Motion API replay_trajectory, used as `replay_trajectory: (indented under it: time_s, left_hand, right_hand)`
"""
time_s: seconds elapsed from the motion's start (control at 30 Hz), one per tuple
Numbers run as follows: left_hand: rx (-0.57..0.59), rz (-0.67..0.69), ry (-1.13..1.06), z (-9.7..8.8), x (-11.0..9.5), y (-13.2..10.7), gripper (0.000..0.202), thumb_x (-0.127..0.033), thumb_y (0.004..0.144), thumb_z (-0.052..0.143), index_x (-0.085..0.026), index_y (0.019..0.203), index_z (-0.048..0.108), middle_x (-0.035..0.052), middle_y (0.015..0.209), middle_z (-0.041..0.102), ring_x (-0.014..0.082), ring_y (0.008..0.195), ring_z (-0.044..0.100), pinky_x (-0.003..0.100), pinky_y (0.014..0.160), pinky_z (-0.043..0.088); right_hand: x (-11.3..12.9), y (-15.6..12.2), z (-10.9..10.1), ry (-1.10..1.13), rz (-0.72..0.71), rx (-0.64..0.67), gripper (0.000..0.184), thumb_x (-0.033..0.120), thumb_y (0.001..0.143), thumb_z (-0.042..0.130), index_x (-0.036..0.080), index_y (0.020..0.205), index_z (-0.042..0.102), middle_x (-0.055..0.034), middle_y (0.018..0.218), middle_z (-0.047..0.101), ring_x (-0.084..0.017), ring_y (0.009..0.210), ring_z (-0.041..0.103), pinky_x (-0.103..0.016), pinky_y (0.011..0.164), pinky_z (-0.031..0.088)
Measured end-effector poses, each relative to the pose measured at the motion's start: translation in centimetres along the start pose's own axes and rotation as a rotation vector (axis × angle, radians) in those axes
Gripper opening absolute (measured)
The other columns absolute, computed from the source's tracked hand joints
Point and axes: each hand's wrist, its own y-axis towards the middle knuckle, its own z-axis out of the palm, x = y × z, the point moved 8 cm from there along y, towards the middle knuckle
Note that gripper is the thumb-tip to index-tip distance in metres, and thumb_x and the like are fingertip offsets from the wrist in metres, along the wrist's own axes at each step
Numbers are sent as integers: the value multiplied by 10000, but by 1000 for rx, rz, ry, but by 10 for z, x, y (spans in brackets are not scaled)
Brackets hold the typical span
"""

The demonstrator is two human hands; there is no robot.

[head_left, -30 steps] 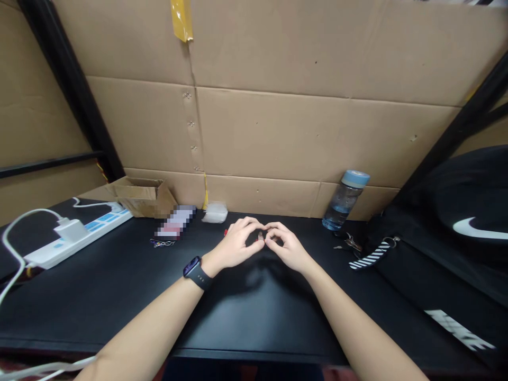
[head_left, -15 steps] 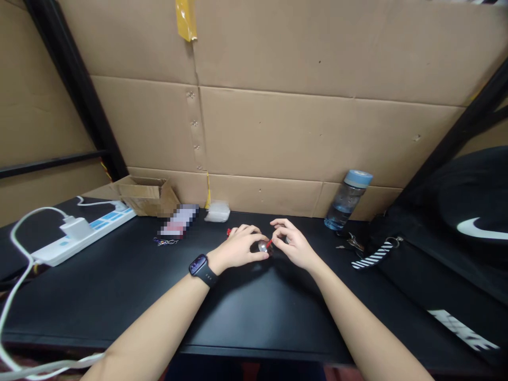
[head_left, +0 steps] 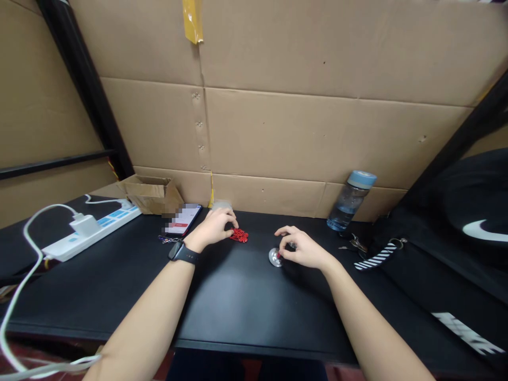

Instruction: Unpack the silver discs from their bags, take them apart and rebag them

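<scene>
My left hand [head_left: 214, 228] wears a black watch [head_left: 183, 252]. It is beside a small heap of red pieces [head_left: 239, 236], thumb and forefinger apart at the heap's left edge. The kind of red piece is too small to make out. On the black table [head_left: 234, 296], a shiny round dish [head_left: 274, 257], silvery or clear, lies by the fingertips of my right hand [head_left: 300, 248]. Thumb and forefinger of that hand are pinched on a small red piece [head_left: 279, 255] at the dish's right side. Another shiny object [head_left: 292, 245] is partly hidden beneath this hand.
A cardboard box [head_left: 153, 194], a phone [head_left: 184, 219] and a translucent packet [head_left: 222, 205] are at the back left. A power strip [head_left: 101, 233] with white cables lies left. On the right are a water bottle [head_left: 351, 201], keys [head_left: 357, 243] and a black bag [head_left: 448, 254].
My left hand has left the round dish and moved left, to the red heap, which now shows. My right hand has stayed by the dish. The view has shifted slightly.
</scene>
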Motion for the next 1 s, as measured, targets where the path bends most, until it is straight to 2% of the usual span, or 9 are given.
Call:
replay_trajectory:
  time_s: [0.1, 0.2, 0.33, 0.43, 0.63, 0.83, 1.0]
  left_hand:
    - [33, 5, -4, 8, -5, 0, 181, -178, 745, 720, -252, 908, 746, 42, 1063, 655, 234, 1030, 607, 369, 943, 441]
    - [38, 20, 29, 19, -10, 1, 213, -252, 778, 719, -255, 990, 740, 51, 1115, 638, 245, 1071, 585, 392, 965, 423]
    - [36, 40, 59, 33, -14, 1, 191, -333, 861, 646, -250, 1006, 740, 70, 1160, 617, 264, 1114, 555, 427, 984, 404]
    - [45, 50, 47, 40, -15, 1, 173, -330, 869, 635, -259, 981, 746, 71, 1169, 610, 268, 1117, 549, 435, 980, 400]
    - [48, 51, 5, 43, -16, 2, 141, -312, 852, 652, -265, 948, 743, 71, 1147, 612, 262, 1109, 551, 430, 977, 402]
    - [43, 48, -11, 42, -17, 3, 100, -289, 839, 661, -248, 908, 721, 65, 1134, 616, 252, 1094, 559, 418, 960, 410]
    - [46, 52, -25, 43, -17, 4, 82, -272, 838, 648, -230, 829, 717, 68, 1124, 629, 254, 1080, 571, 419, 955, 414]
  right_hand:
    - [-1, 0, 0, 9, -8, 41, 119, 313, 830, 693, 234, 747, 725, -74, 1171, 647, -247, 1063, 611, -406, 936, 464]
    - [-19, -2, -11, -64, 55, -30, 112, 311, 811, 706, 231, 888, 714, -75, 1116, 662, -236, 1029, 625, -387, 931, 472]
    - [-57, -11, -25, -202, 210, -100, 430, 238, 706, 757, 222, 1127, 672, -102, 1169, 658, -281, 1119, 596, -425, 983, 455]
    - [-73, -16, -26, -188, 249, -57, 457, 223, 700, 750, 223, 1151, 670, -97, 1168, 681, -276, 1094, 620, -408, 975, 462]
    - [-75, -17, -24, -78, 281, -11, 349, 205, 723, 724, 222, 1071, 696, -46, 1030, 731, -210, 918, 671, -326, 870, 497]
    - [-72, -18, -24, -49, 298, -6, 313, 196, 728, 723, 218, 1040, 708, -39, 973, 744, -200, 879, 679, -315, 843, 502]
    - [-69, -19, -28, -109, 302, -17, 292, 214, 731, 732, 236, 1022, 714, -31, 945, 750, -205, 866, 685, -317, 835, 497]
